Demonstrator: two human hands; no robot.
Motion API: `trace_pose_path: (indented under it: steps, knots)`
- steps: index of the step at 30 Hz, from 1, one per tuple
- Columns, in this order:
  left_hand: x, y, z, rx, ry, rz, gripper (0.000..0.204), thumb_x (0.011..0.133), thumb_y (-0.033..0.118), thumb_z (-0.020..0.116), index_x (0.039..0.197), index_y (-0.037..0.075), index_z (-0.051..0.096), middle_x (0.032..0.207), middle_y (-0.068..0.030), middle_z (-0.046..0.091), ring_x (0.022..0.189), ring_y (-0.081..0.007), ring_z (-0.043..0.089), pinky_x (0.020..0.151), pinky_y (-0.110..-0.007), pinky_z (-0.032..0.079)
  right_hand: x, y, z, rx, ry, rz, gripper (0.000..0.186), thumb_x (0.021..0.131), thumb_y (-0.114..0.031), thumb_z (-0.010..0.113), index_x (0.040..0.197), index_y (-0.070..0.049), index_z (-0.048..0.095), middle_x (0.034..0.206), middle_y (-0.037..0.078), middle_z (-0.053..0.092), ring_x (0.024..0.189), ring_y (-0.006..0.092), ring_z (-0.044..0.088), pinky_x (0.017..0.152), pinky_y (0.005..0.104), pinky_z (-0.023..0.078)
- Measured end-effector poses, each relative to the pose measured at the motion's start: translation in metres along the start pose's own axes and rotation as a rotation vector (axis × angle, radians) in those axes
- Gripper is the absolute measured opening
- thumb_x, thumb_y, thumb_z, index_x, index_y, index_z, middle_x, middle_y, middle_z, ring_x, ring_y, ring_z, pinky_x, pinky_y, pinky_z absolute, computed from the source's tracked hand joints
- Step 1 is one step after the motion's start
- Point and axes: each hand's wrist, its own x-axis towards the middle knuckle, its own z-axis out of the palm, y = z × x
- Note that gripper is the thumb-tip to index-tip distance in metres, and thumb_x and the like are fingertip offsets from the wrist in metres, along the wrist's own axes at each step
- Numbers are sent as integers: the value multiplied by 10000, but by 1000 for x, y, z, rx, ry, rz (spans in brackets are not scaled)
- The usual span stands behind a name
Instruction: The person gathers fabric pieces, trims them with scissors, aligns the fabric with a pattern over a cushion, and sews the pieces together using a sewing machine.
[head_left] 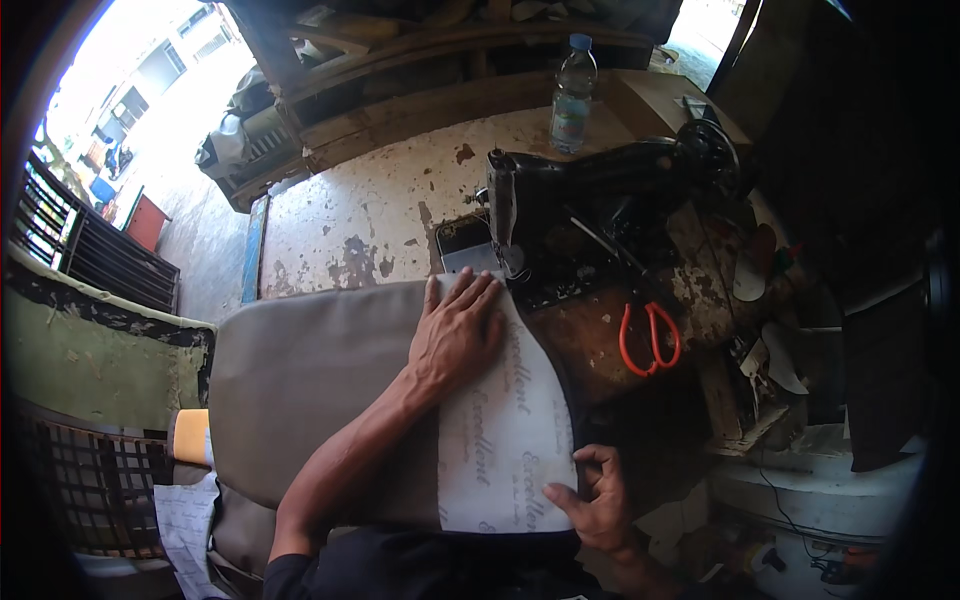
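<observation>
A large brown-grey sheet of upholstery material (320,380) lies across the table's near side. Along its right side runs a white printed backing strip (505,420) with a curved dark edge. My left hand (458,335) rests flat on the strip's upper end, fingers stretched toward the needle area of a black sewing machine (600,180). Lower down, my right hand (597,497) pinches the strip's right edge between thumb and fingers. The material's upper end reaches the machine's presser foot (515,262); whether the foot is down on it I cannot tell.
Red-handled scissors (650,340) lie right of the material. A plastic water bottle (573,95) with a blue cap stands behind the machine on the worn table (350,215). Wooden shelving (400,95) stands at the back. More material (190,520) hangs at the lower left.
</observation>
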Motion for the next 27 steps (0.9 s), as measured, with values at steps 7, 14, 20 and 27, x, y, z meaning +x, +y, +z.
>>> trace_pose_path:
  steps: [7, 14, 20, 27]
  knots:
    - [17, 6, 10, 51, 76, -6, 514, 977, 317, 534, 1436, 86, 563, 1506, -113, 538, 1472, -301, 405, 1240, -575, 199, 22, -7, -19, -16, 28, 29, 528, 921, -50, 751, 1301, -8, 387, 1031, 174, 713, 954, 161, 682, 834, 303, 555]
    - [17, 5, 9, 58, 46, -18, 505, 984, 313, 526, 1450, 121, 556, 1523, -107, 520, 1480, -291, 395, 1242, -573, 193, 33, -22, -36, -304, -72, 141, 507, 908, -194, 799, 1256, -24, 473, 928, 146, 745, 848, 143, 709, 750, 297, 562]
    - [18, 5, 8, 84, 44, -36, 504, 989, 318, 517, 1452, 124, 554, 1533, -103, 510, 1485, -286, 388, 1241, -590, 170, 109, -65, -31, -860, 127, -319, 243, 940, -248, 739, 1071, -51, 683, 905, 145, 747, 790, 283, 746, 684, 376, 568]
    - [20, 5, 5, 76, 22, -28, 471, 997, 284, 520, 1441, 132, 561, 1536, -112, 502, 1482, -321, 387, 1219, -608, 215, 307, -48, -10, -1125, -10, -838, 282, 899, -210, 731, 1149, -83, 710, 1065, 142, 719, 1021, 331, 690, 884, 431, 540]
